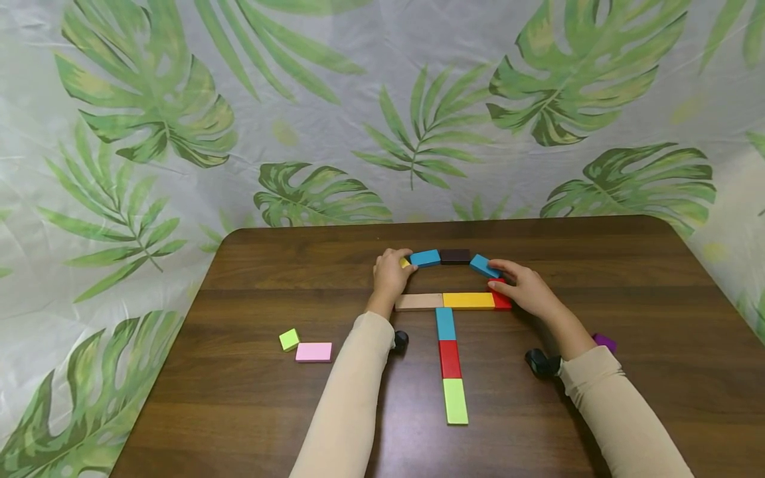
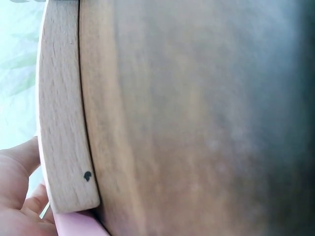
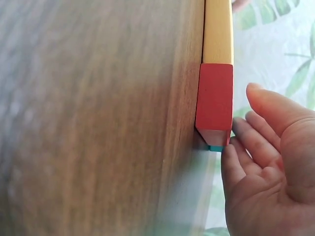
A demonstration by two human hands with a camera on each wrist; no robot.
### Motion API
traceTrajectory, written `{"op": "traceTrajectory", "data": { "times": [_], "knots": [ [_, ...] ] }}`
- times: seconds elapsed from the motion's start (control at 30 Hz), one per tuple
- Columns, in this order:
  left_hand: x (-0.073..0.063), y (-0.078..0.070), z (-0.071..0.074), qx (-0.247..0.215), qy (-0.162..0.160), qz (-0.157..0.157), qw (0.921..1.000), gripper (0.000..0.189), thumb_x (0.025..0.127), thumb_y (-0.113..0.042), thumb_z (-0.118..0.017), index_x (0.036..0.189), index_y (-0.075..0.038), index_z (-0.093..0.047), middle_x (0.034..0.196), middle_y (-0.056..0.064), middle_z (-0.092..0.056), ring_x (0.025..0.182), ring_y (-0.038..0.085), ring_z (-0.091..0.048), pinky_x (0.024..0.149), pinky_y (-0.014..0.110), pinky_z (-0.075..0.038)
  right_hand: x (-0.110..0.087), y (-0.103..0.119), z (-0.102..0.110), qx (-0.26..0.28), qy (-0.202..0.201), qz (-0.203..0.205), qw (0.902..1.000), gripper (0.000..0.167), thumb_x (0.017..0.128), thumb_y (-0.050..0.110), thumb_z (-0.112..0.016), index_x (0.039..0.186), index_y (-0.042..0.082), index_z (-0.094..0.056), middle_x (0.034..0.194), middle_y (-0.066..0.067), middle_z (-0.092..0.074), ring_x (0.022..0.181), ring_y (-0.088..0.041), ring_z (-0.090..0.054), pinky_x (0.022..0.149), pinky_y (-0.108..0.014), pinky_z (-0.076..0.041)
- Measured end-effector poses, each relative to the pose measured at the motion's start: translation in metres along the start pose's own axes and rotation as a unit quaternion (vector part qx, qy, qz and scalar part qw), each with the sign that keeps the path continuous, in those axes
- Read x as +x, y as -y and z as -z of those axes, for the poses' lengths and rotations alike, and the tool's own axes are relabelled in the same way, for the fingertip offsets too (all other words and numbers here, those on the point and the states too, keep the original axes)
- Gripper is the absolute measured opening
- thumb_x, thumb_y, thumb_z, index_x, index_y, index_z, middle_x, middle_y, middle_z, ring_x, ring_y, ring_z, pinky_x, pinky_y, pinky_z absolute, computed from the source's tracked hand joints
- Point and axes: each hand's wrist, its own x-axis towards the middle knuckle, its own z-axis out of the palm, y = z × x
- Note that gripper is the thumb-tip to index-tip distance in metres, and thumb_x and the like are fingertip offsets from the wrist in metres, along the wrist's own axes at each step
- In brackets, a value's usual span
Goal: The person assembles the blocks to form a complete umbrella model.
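Observation:
In the head view, flat coloured blocks form an arch over a straight row and a stem. My left hand [image 1: 390, 277] is at the arch's left end, thumb and fingertips on either side of a yellow block [image 1: 404, 263] that they mostly cover. A pink block [image 2: 83, 223] by that hand shows beyond the tan block [image 1: 418, 302] in the left wrist view. My right hand [image 1: 527, 288] is at the other end, its index finger at the tilted blue block [image 1: 485, 265] and its thumb over the red block [image 1: 501, 295]. In the right wrist view its fingers are loosely bent.
Another blue block [image 1: 425, 258] and a dark brown block [image 1: 455, 257] top the arch. A yellow block [image 1: 469, 301] continues the row; blue, red and lime blocks [image 1: 455, 401] make the stem. A lime piece [image 1: 289, 340] and pink block [image 1: 313, 352] lie left, a purple piece [image 1: 605, 342] right.

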Motion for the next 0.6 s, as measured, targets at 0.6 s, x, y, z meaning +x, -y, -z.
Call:
{"op": "traceTrajectory", "data": {
  "times": [0.6],
  "knots": [
    [-0.002, 0.010, 0.014, -0.029, 0.004, -0.025, 0.9993, 0.042, 0.083, -0.030, -0.064, 0.120, -0.012, -0.057, 0.114, 0.008, -0.053, 0.102, 0.026, -0.047, 0.084, 0.036, -0.039, -0.001, 0.002, 0.001, 0.007, -0.001, -0.008, 0.9999, 0.050, 0.088, 0.028, -0.058, 0.131, 0.004, -0.044, 0.130, -0.021, -0.043, 0.117, -0.040, -0.041, 0.095, -0.051, -0.031]
  ]
}}
